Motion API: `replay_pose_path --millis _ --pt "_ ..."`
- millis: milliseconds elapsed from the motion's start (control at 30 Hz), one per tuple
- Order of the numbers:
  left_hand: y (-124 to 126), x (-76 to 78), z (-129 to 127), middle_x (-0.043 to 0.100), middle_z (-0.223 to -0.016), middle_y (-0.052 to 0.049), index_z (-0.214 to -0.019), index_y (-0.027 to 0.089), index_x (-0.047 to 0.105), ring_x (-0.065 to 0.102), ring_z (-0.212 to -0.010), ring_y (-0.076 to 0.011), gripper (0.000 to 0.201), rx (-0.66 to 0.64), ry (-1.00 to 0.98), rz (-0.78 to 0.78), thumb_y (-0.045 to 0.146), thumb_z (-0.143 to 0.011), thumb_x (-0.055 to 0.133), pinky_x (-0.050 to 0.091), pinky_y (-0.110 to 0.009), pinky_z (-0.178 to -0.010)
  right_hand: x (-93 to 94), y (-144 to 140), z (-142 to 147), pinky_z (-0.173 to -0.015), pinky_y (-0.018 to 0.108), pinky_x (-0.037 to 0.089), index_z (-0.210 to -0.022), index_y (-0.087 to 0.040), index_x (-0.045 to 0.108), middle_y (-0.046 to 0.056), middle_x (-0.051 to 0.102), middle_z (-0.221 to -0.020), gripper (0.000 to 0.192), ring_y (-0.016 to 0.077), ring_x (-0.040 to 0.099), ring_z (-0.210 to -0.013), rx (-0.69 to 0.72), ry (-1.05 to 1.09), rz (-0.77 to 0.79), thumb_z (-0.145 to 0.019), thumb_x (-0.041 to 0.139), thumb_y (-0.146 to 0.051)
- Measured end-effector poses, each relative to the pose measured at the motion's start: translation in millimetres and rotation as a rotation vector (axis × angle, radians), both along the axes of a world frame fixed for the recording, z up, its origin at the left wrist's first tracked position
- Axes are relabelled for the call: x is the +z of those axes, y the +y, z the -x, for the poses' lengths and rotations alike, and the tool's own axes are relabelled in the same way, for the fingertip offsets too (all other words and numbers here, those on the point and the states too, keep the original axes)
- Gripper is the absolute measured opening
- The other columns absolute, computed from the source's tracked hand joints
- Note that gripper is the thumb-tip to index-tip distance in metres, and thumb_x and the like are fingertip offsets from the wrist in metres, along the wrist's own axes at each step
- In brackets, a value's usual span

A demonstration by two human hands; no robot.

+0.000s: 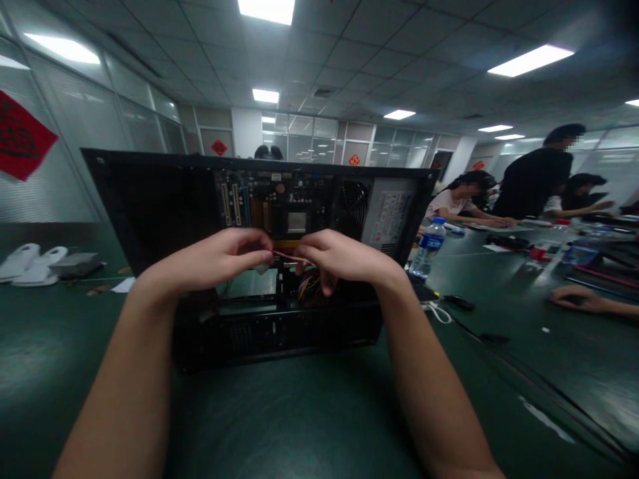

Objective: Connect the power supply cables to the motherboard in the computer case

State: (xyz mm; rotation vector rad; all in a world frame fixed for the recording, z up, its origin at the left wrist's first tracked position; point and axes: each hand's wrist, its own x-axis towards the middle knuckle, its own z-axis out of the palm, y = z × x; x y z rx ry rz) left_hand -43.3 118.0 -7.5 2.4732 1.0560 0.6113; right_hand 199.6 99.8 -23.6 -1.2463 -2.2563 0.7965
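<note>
We are holding a red wire [285,255] between both hands in front of an open PC case [259,253].
Left hand [219,258] and right hand [339,258] fingers are pinching the wire ends; the case is standing on the green desk [299,412], with a bottle [428,247] just beside it on the right.

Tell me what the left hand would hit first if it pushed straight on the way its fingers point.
The right hand: the left hand points rightward along the thin red wire pinched between them. Depth is unclear, though.
</note>
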Motion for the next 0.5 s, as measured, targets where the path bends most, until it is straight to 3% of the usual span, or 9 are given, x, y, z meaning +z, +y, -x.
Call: replay_pose_path --millis 100,200,300,400,500 --pt "9.9 -6.6 0.9 0.075 -0.107 -0.003 -0.106 0.022 0.072 0.068 -0.098 -0.0208 0.037 -0.007 0.09 -0.005 0.051 -0.09 0.055 0.053 -0.03 -0.089 -15.3 21.5 6.4 -0.05 0.016 0.044 -0.112 -0.012 0.064 0.006 0.073 -0.086 0.022 0.0094 0.063 -0.055 0.033 -0.25 0.042 -0.093 0.053 -0.017" --pt "22.5 -15.5 1.9 0.075 -0.109 -0.004 -0.104 0.022 0.072 0.068 -0.1 -0.0209 0.035 0.045 0.099 -0.096 0.046 -0.09 0.051 0.052 -0.03 -0.091 -31.9 40.0 19.4 -0.059 0.019 0.043 -0.104 -0.01 0.072 0.012 0.074 -0.096 0.023 0.0166 0.069 -0.08 0.058 -0.483 -0.098 -0.084 0.059 -0.01" --pt "32.0 -22.4 3.4 0.075 -0.105 -0.005 -0.101 0.021 0.072 0.068 -0.095 -0.0219 0.032 0.104 0.148 -0.095 0.042 -0.087 0.053 0.053 -0.03 -0.084 -43.4 49.3 31.9 -0.063 0.022 0.042 -0.103 -0.008 0.074 0.017 0.074 -0.102 0.029 0.0219 0.07 -0.092 0.047 -0.579 -0.181 -0.082 0.054 -0.005" --pt "32.5 -22.1 3.8 0.075 -0.104 -0.005 -0.1 0.021 0.072 0.069 -0.094 -0.0218 0.031 0.099 0.108 -0.079 0.042 -0.086 0.054 0.053 -0.03 -0.082 -42.0 45.7 35.8 -0.066 0.025 0.042 -0.103 -0.01 0.075 0.017 0.074 -0.101 0.03 0.0235 0.07 -0.093 0.089 -0.564 -0.215 -0.082 0.053 -0.007" --pt "26.4 -15.1 2.9 0.074 -0.103 -0.005 -0.1 0.02 0.071 0.068 -0.093 -0.0212 0.03 0.129 -0.007 -0.203 0.04 -0.088 0.052 0.052 -0.03 -0.082 -30.3 32.2 31.2 -0.069 0.027 0.045 -0.107 -0.007 0.075 0.02 0.074 -0.103 0.03 0.0249 0.071 -0.094 -0.043 -0.586 -0.238 -0.085 0.054 -0.012"
